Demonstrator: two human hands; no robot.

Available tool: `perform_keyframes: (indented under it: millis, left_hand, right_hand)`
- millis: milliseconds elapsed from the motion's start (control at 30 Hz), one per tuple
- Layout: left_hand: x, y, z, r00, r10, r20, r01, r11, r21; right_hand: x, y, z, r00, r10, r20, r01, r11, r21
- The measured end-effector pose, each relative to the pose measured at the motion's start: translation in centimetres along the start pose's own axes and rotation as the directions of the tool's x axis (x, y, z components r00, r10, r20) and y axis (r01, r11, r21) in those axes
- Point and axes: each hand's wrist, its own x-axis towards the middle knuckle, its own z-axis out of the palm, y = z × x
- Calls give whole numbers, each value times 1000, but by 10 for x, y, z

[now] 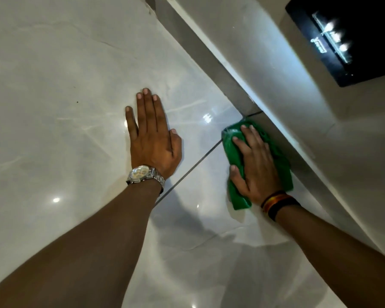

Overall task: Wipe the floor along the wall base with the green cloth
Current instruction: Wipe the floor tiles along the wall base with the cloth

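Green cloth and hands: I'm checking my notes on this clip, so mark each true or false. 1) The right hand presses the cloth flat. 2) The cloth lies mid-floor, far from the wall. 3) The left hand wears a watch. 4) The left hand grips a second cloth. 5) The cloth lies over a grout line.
1) True: the right hand lies flat on the green cloth.
2) False: it sits against the wall base.
3) True: a silver watch is on that wrist.
4) False: the left hand rests open on the bare floor.
5) True: the grout line runs under it.
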Motion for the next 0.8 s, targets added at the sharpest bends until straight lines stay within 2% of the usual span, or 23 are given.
perform_keyframes:
  millis: [300,467,600,667,800]
  left_hand:
    - [1,0,1,1000,4,-7,-4,1000,9]
    - [-1,0,2,1000,6,-8,-6,1000,1]
    - [-2,0,1,1000,-4,-7,4,1000,-12]
    - [-3,0,2,1000,-6,-26,6,1000,-20]
    - [-2,-1,4,999,13,-34,-14,999,-34]
  right_hand:
    - [147,-68,4,978,-176,-110,179,984,19]
    - [92,-39,-2,986,-146,-82,150,988,47]
    - [18,-8,-4,997,-46,-56,49,997,52]
    - [17,-7,-5,995,-77,-60,80,995,53]
    - [71,-26,-5,980,-174,-93,184,977,106]
